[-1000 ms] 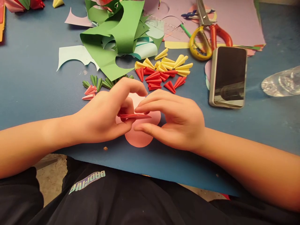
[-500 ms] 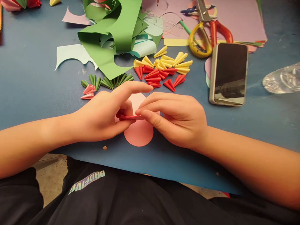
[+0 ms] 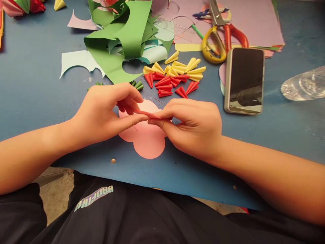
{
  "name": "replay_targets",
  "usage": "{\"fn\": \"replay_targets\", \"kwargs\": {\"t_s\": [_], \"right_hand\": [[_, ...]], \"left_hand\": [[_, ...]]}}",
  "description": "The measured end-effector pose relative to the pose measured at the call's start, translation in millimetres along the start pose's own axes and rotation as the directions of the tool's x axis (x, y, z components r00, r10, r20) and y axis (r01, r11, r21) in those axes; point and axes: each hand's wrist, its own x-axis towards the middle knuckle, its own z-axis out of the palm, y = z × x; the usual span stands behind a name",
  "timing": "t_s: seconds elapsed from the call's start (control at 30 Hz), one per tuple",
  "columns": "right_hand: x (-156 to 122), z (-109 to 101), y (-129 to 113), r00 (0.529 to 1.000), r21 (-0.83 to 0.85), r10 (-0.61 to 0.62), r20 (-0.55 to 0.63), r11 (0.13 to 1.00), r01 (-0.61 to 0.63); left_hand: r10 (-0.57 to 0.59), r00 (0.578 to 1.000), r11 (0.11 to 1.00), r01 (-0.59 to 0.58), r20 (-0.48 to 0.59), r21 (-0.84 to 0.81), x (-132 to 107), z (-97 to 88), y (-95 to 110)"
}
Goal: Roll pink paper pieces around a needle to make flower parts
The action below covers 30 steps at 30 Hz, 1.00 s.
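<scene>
Blue, scuffed surface (image 3: 38,74), busy at its far side: green paper scraps (image 3: 134,30) and scissors (image 3: 217,37) lie there, with a phone (image 3: 244,79) off to the right, likely to spare the elbows. Red cones (image 3: 165,83) and yellow cones (image 3: 182,69) sit sorted by colour just past the hands, handy to reach, I'd say. Left hand (image 3: 104,108) and right hand (image 3: 195,127) both pinch a thin red paper (image 3: 150,115), thumbs below, probably to keep it steady. It hangs above a pink paper flower (image 3: 149,145) lying flat.
</scene>
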Motion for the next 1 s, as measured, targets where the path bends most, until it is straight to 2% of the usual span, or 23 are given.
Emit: {"fn": "replay_targets", "kwargs": {"t_s": [0.2,0.3,0.43,0.63,0.8,1.0], "right_hand": [[4.0,4.6,3.9,0.992,0.048,0.101,-0.073,0.994,-0.098],[5.9,6.8,3.5,0.986,0.169,0.153,-0.065,0.976,-0.140],[4.3,8.2,1.9,0.975,0.347,0.223,-0.019,0.916,-0.203],[2.4,8.1,1.8,0.983,0.323,0.172,-0.061,0.935,-0.143],[3.5,8.3,3.6,0.987,0.337,0.156,-0.035,0.932,-0.135],[1.1,8.9,6.1,0.987,0.360,0.156,-0.040,0.924,-0.132]], "left_hand": [[0.080,0.997,0.996,-0.080,-0.008,0.034,2.6,-2.1,-3.6],[0.045,0.999,0.998,-0.045,-0.008,0.037,3.3,-1.8,-3.8],[0.005,1.000,0.999,-0.005,-0.001,-0.052,4.1,-0.4,-2.9],[-0.135,0.990,0.977,0.141,0.048,-0.159,2.1,-0.6,5.2],[-0.134,0.991,0.959,0.136,0.025,-0.249,-0.7,0.8,4.0],[-0.080,0.996,0.946,0.064,-0.035,-0.318,-3.8,5.2,-0.6]]}}
